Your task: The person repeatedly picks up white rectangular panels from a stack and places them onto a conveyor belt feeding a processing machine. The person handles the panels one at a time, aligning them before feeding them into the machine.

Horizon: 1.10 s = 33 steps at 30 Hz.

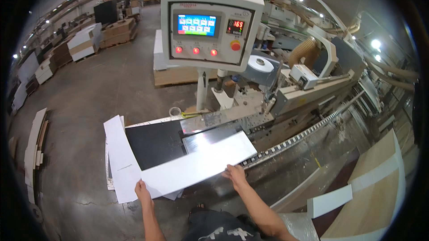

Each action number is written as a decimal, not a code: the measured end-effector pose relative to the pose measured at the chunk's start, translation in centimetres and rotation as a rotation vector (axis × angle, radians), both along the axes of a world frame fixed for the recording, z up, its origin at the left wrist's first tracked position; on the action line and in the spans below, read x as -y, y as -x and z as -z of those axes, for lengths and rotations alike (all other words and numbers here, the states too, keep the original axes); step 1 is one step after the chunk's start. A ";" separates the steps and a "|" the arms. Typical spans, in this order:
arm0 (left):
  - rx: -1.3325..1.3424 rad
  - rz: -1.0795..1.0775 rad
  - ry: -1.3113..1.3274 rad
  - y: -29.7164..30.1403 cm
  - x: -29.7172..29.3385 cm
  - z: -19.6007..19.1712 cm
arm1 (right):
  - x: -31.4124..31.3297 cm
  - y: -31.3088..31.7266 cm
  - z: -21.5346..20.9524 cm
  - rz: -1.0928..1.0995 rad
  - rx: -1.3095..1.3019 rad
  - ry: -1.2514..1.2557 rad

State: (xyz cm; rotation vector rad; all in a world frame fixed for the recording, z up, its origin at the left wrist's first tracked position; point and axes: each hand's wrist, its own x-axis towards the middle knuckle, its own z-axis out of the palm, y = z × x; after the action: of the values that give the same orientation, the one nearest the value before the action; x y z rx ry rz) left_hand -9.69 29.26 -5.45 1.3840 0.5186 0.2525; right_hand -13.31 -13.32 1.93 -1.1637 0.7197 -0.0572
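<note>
A long white panel (196, 165) lies slantwise in front of me, its far right end over the shiny metal bed of an edge banding machine (250, 111). My left hand (143, 192) grips the panel's near left corner. Farther right, my right hand (235, 175) pinches the near long edge close to the machine's chain track (286, 140). Both thumbs rest on the panel's top while the other fingers are mostly hidden beneath. Under its left end, a large white sheet (120, 165) lies beside the black table surface (154, 142).
A control box (212, 28) with a lit screen and buttons stands on a post beyond the table. On my right are wood-coloured boards (375, 187) and a short white panel (330, 201). Stacked boards (85, 42) stand along the far left; narrow strips (38, 140) lie nearer.
</note>
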 end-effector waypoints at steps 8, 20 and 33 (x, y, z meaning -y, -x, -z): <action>-0.046 -0.004 -0.070 -7.3 2.9 2.2 | 0.9 -7.3 1.0 0.020 0.071 0.057; -0.079 0.706 -0.487 -9.1 6.1 -6.8 | 5.4 -10.7 3.2 -0.196 -0.268 0.940; -0.093 0.423 -0.675 -7.6 13.9 -6.5 | 11.5 -10.8 3.2 -0.165 -0.042 1.143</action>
State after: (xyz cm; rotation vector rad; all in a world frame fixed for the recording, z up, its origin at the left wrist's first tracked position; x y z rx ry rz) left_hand -2.14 15.33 1.08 2.1304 0.2030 0.0095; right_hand -2.47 -24.83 -1.31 -2.3141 0.6138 -0.3379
